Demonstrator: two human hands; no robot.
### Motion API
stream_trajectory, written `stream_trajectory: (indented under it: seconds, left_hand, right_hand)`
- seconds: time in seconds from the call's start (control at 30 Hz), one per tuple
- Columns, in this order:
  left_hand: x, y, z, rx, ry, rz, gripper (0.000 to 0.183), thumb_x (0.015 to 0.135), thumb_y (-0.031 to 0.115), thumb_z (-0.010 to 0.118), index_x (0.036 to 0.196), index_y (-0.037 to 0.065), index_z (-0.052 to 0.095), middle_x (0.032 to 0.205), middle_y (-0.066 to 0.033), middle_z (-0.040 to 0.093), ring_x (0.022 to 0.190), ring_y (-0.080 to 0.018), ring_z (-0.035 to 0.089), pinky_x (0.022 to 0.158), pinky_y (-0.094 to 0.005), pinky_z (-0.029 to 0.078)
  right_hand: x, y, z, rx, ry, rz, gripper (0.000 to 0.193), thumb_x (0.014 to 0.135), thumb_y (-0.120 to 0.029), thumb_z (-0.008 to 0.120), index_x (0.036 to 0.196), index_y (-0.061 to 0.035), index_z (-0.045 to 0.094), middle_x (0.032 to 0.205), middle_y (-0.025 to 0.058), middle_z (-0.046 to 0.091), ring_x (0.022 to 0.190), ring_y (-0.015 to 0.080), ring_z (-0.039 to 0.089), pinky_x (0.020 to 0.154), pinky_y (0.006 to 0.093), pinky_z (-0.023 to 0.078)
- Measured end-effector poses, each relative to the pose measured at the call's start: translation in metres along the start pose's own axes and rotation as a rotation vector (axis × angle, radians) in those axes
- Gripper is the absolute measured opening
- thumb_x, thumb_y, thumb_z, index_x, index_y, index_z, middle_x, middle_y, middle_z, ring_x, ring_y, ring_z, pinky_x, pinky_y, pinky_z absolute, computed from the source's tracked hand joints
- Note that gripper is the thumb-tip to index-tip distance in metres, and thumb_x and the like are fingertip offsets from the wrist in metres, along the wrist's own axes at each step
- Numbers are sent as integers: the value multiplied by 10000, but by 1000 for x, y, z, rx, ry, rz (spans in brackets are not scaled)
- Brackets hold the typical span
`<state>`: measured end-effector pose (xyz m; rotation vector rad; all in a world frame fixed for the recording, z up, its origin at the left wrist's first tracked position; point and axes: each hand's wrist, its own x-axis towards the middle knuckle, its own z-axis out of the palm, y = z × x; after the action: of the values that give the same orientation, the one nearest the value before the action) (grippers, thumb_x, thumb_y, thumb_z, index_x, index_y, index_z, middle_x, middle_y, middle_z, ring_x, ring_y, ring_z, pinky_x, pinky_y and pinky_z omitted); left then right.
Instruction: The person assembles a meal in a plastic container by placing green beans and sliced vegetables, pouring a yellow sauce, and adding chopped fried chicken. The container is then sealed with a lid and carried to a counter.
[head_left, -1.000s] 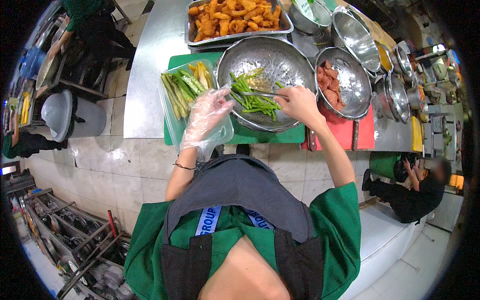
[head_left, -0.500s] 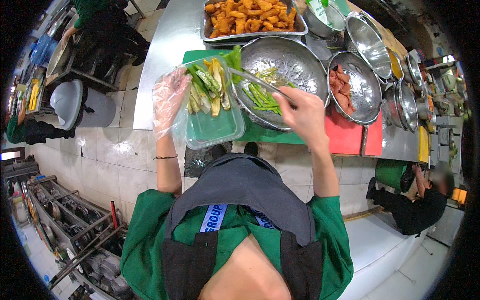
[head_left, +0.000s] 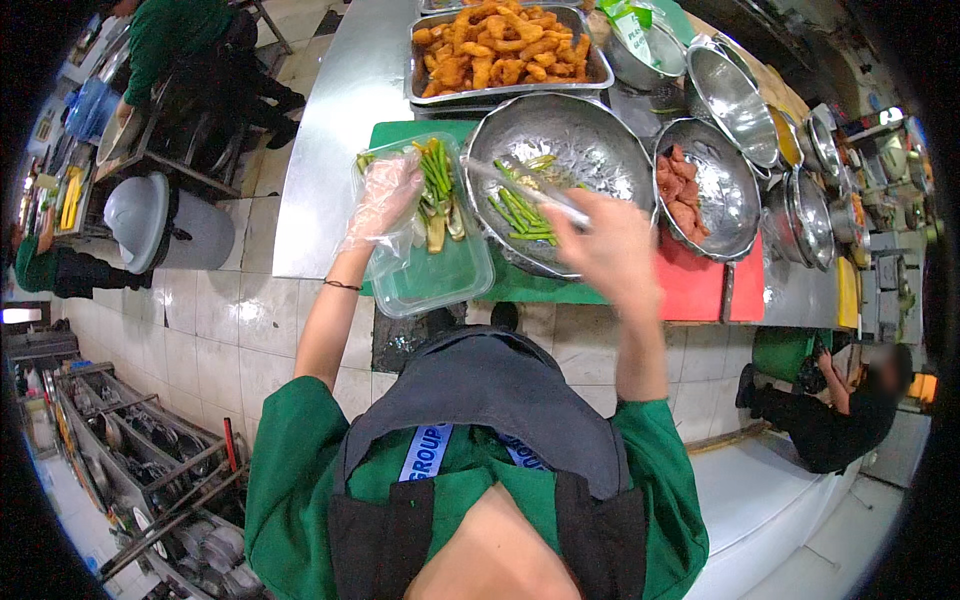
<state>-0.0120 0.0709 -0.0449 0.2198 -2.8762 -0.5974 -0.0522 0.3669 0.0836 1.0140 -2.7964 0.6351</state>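
Observation:
My left hand [head_left: 392,190], in a clear plastic glove, is closed over cut vegetables in a clear plastic container [head_left: 425,295]. Green stalks and pale eggplant-like pieces [head_left: 437,180] show beside its fingers. My right hand [head_left: 605,245], blurred, grips metal tongs [head_left: 530,190] whose arms reach left over the near side of a large metal bowl [head_left: 590,130]. Inside that bowl lie cut green beans [head_left: 520,215] and some chopped pale bits. Container and bowl rest on a green cutting board [head_left: 560,283].
A tray of fried golden pieces [head_left: 500,50] stands behind the bowl. To the right, another bowl holds raw meat [head_left: 678,195] above a red board [head_left: 690,285]. More metal bowls [head_left: 735,85] crowd the right. Other people work at far left and right.
My left hand has shifted from the container's left side onto the vegetables. My right hand has moved slightly, tongs still in it. The bright green piece at the bowl's left rim is gone.

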Motion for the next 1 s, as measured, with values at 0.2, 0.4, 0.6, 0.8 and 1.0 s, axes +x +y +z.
stream_trajectory:
  seconds: [0.2, 0.4, 0.6, 0.8, 1.0]
  left_hand:
    - [-14, 19, -4, -76, 271, 110, 264, 843, 158, 621, 1076, 42, 659, 922, -170, 662, 842, -329, 632, 768, -405, 500]
    - [-34, 49, -15, -230, 251, 74, 253, 837, 166, 660, 1049, 29, 672, 946, -166, 676, 860, -310, 650, 770, -374, 503]
    - [-43, 74, -8, -346, 141, 5, 241, 857, 198, 627, 1050, 62, 675, 941, -163, 664, 862, -327, 629, 784, -403, 491]
    - [-41, 53, -16, -439, 198, -119, 241, 860, 143, 662, 1068, 19, 667, 948, -120, 695, 854, -186, 669, 783, -303, 520]
    - [-48, 18, -28, -448, 263, -250, 251, 885, 123, 633, 1104, 1, 652, 1017, -105, 684, 919, -148, 641, 829, -274, 501]
  right_hand:
    - [1, 113, -40, -255, -168, 355, 387, 803, -397, 662, 906, -27, 715, 711, 190, 664, 680, 320, 671, 651, 403, 508]
    - [7, 137, -17, -10, -424, 193, 449, 766, -488, 655, 920, -73, 730, 748, 209, 670, 748, 359, 665, 706, 431, 526]
    - [3, 87, 0, -232, -399, -101, 302, 782, -368, 649, 792, -71, 702, 712, 190, 651, 691, 360, 653, 638, 443, 526]
    - [-2, 97, 14, -258, -323, -119, 229, 788, -299, 645, 762, -78, 697, 678, 156, 645, 661, 345, 648, 618, 438, 524]
    - [-13, 102, 1, 51, -176, 111, 234, 796, -312, 673, 842, -89, 729, 685, 164, 652, 646, 342, 644, 632, 409, 515]
